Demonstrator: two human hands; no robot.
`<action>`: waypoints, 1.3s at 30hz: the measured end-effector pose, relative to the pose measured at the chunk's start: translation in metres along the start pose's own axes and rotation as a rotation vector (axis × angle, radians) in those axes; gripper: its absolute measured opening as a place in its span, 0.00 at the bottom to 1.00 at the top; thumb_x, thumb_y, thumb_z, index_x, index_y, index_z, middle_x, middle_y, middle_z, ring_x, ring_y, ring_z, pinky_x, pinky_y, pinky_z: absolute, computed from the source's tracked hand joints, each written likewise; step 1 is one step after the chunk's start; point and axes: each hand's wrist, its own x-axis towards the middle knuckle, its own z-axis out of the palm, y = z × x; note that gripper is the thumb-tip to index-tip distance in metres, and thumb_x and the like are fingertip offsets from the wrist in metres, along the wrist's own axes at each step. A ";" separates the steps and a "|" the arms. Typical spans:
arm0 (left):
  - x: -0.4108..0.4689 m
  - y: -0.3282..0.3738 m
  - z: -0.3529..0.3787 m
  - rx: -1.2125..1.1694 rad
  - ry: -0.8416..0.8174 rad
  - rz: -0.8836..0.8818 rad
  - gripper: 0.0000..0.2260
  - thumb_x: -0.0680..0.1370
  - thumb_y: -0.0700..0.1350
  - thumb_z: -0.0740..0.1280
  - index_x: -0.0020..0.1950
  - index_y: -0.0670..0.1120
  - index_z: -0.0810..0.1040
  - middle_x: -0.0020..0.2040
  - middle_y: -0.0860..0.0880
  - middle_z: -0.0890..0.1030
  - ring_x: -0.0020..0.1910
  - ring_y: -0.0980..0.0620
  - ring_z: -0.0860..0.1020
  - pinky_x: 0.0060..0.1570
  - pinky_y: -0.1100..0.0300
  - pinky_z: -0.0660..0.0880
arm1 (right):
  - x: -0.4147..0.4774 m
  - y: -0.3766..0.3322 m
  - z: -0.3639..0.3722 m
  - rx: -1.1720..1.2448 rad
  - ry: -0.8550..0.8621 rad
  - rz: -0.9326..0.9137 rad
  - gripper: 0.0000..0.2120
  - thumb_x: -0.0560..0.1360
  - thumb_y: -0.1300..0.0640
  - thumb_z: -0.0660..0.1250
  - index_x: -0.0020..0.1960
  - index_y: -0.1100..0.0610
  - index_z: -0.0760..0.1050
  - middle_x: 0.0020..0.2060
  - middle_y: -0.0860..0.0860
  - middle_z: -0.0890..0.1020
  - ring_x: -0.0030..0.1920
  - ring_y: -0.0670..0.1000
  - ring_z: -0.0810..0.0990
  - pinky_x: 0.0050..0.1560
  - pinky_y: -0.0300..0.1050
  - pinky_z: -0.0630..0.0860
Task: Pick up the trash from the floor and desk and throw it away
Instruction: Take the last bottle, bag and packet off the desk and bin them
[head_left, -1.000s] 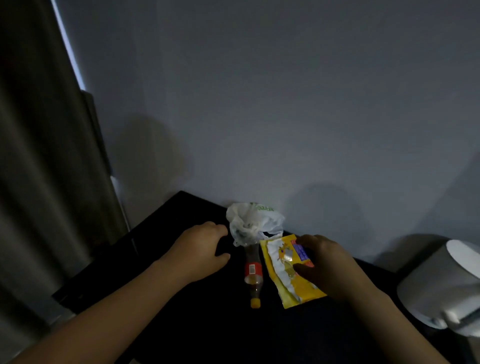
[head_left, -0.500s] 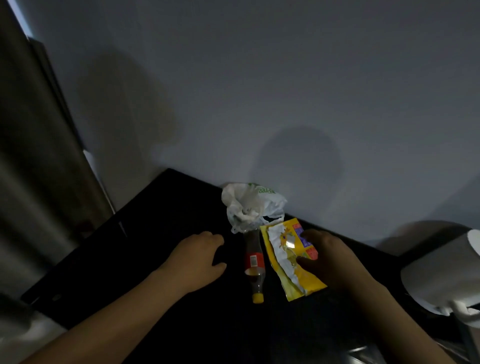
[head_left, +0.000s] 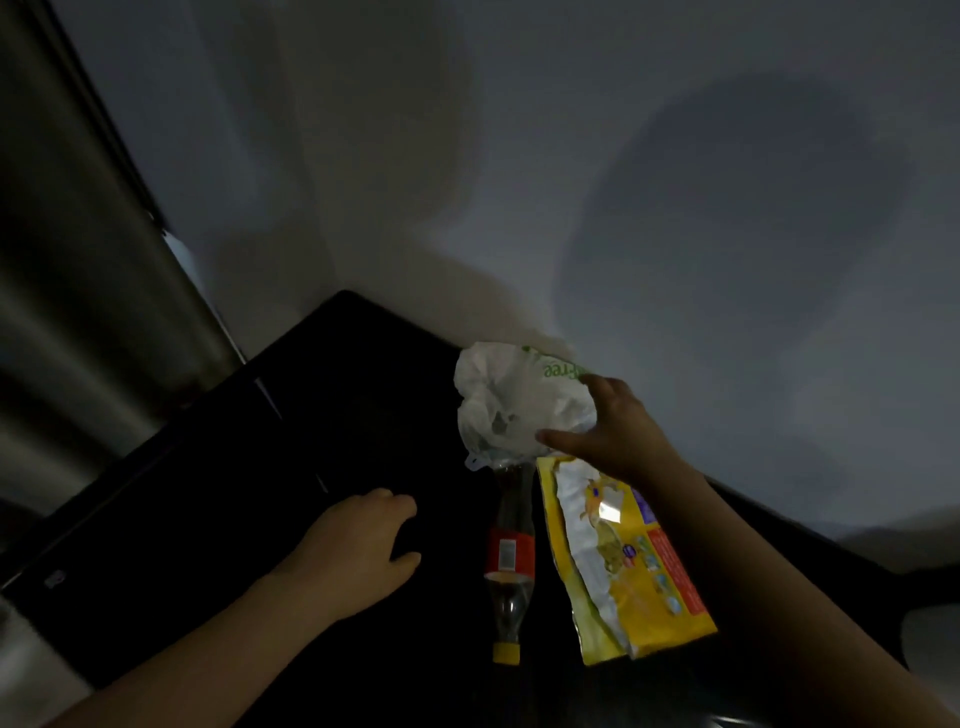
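Three pieces of trash lie on a black desk (head_left: 218, 519) against the wall. A crumpled white plastic bag (head_left: 511, 402) with green print sits at the back. A plastic bottle (head_left: 510, 558) with a red label and yellow cap lies flat in front of it. To its right lies a torn yellow snack wrapper (head_left: 626, 564). My right hand (head_left: 610, 434) reaches over the wrapper, thumb and fingers spread around the bag's right side and touching it. My left hand (head_left: 361, 548) rests on the desk left of the bottle, fingers loosely curled, holding nothing.
A grey wall rises right behind the desk. A dark curtain (head_left: 67, 270) hangs at the left. The edge of a pale rounded object (head_left: 935, 629) shows at the far right.
My right hand has left the yellow wrapper and moved up to the white bag. The left hand has drawn back a little from the bag. The camera has moved closer.
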 end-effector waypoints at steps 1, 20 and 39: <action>0.005 -0.003 0.000 0.001 0.008 -0.012 0.19 0.77 0.55 0.63 0.66 0.51 0.70 0.59 0.52 0.74 0.55 0.56 0.74 0.56 0.59 0.74 | 0.014 0.001 0.007 0.024 0.016 0.006 0.46 0.63 0.34 0.72 0.72 0.54 0.62 0.68 0.56 0.68 0.67 0.57 0.68 0.63 0.54 0.71; 0.048 -0.028 0.027 -0.025 -0.028 -0.098 0.17 0.78 0.55 0.62 0.64 0.50 0.72 0.57 0.51 0.75 0.55 0.56 0.75 0.55 0.59 0.74 | 0.087 0.035 0.108 0.113 0.094 0.042 0.48 0.62 0.34 0.73 0.74 0.52 0.59 0.67 0.58 0.67 0.60 0.60 0.75 0.58 0.53 0.76; 0.022 0.019 -0.006 -0.004 0.052 0.051 0.19 0.78 0.55 0.63 0.67 0.51 0.70 0.58 0.52 0.74 0.54 0.56 0.74 0.55 0.58 0.74 | -0.005 0.015 -0.021 0.222 0.617 -0.068 0.33 0.66 0.39 0.73 0.63 0.55 0.69 0.54 0.52 0.71 0.51 0.48 0.73 0.47 0.39 0.70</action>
